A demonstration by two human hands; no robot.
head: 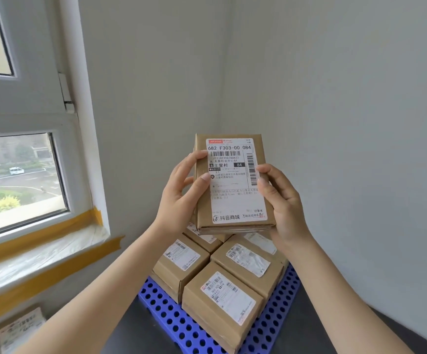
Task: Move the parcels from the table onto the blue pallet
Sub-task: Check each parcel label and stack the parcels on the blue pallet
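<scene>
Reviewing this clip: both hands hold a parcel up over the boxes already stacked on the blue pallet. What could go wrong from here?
1. The held parcel is gripped only at its side edges by the left hand and right hand; it might slip and drop onto the stacked parcels.
2. Those boxes sit unevenly, so a parcel set on top may tilt or slide.
3. The stack nearly reaches the blue pallet edge, leaving little margin.

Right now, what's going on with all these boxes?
A person is holding one brown parcel up in both hands, the left hand gripping its left edge and the right hand its right edge, with the shipping label facing them. Below it, several similar labelled parcels already sit together on a blue pallet in the corner. More parcels show at the lower left, below the window.
</scene>
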